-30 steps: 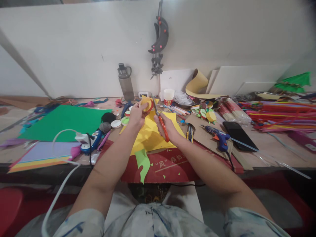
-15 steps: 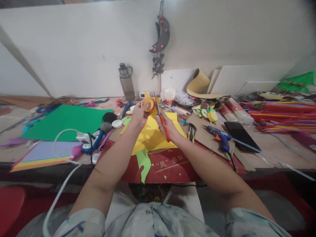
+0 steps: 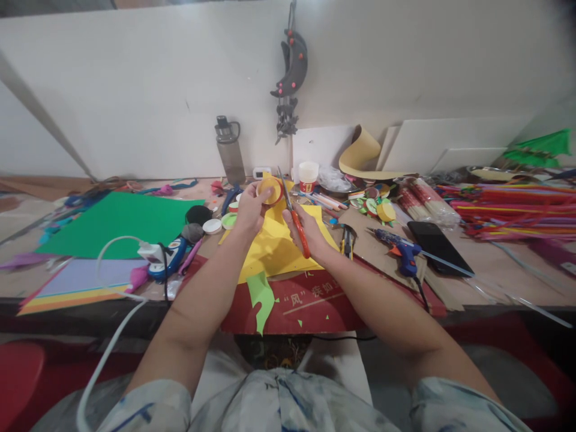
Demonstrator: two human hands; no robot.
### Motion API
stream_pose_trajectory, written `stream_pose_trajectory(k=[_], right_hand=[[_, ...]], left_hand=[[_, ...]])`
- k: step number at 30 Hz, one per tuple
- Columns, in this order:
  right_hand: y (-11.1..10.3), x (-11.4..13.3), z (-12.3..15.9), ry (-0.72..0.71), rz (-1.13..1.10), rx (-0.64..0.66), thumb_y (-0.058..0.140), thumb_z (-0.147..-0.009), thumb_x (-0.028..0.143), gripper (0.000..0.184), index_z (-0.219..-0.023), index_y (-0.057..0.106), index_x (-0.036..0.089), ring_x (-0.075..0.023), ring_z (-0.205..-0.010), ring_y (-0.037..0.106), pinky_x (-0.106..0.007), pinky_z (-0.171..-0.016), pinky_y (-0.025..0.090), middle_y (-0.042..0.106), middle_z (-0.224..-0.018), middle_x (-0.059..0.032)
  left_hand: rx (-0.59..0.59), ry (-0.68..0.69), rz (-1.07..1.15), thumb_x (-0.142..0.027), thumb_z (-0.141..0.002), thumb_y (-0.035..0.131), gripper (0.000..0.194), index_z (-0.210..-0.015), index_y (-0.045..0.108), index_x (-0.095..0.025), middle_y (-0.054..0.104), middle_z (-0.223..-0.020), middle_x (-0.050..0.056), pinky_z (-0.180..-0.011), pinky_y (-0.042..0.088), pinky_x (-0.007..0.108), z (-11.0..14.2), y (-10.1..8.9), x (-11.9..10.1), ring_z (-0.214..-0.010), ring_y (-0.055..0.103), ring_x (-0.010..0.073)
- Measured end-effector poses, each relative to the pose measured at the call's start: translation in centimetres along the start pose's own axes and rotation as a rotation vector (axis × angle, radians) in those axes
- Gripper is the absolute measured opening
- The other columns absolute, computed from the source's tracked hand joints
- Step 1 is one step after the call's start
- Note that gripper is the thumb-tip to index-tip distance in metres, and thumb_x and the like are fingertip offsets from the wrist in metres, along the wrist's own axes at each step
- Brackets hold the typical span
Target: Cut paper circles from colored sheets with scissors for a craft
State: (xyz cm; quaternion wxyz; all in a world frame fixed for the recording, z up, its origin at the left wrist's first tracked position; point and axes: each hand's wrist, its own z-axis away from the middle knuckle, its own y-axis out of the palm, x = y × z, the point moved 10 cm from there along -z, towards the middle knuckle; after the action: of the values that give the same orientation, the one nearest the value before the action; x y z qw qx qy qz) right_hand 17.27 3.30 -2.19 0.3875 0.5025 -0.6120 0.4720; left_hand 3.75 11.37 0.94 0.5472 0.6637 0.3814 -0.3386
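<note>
My left hand point(image 3: 252, 207) is closed on a round yellow disc with a red edge point(image 3: 272, 191), thumb across its face. My right hand point(image 3: 309, 229) grips scissors point(image 3: 299, 231) with orange-red handles, their blades pointing up and away just right of the disc. Whether the blades touch the disc, I cannot tell. Beneath both hands lies a yellow paper sheet point(image 3: 279, 252) on a dark red board point(image 3: 288, 321). A light green paper scrap point(image 3: 261, 303) hangs over the board near its front edge.
On the right are a blue glue gun point(image 3: 407, 258), a black phone point(image 3: 440, 247) and a utility knife point(image 3: 347, 241). Green paper point(image 3: 121, 222) and a white cable point(image 3: 110, 336) occupy the left. A water bottle point(image 3: 230, 153) and a paper cup point(image 3: 308, 177) stand behind.
The view has shifted very slightly. Both hands keep their hold on the disc and the scissors, in almost the same positions.
</note>
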Motion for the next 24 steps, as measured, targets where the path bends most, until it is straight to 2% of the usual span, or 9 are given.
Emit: stream_pose_trajectory(k=[13, 24], right_hand=[[-0.29, 1.08, 0.56, 0.002, 0.049, -0.022, 0.058, -0.088, 0.081, 0.057, -0.102, 0.056, 0.027, -0.0153, -0.053, 0.047, -0.027, -0.053, 0.036, 0.049, -0.064, 0.0039], [-0.1, 0.92, 0.52, 0.003, 0.073, -0.011, 0.059, -0.089, 0.078, 0.053, -0.101, 0.057, 0.027, -0.0158, -0.053, 0.048, -0.027, -0.052, 0.035, 0.052, -0.065, 0.0029]], left_hand=[[0.005, -0.006, 0.008, -0.016, -0.062, 0.087, 0.036, -0.089, 0.063, -0.021, 0.068, -0.085, -0.003, -0.065, 0.054, 0.022, 0.08, 0.08, -0.71, -0.073, 0.064, 0.0108], [-0.032, -0.011, -0.008, -0.017, -0.063, 0.09, 0.037, -0.091, 0.065, -0.021, 0.068, -0.085, -0.003, -0.059, 0.049, 0.021, -0.05, -0.38, -1.0, -0.068, 0.064, 0.0103]])
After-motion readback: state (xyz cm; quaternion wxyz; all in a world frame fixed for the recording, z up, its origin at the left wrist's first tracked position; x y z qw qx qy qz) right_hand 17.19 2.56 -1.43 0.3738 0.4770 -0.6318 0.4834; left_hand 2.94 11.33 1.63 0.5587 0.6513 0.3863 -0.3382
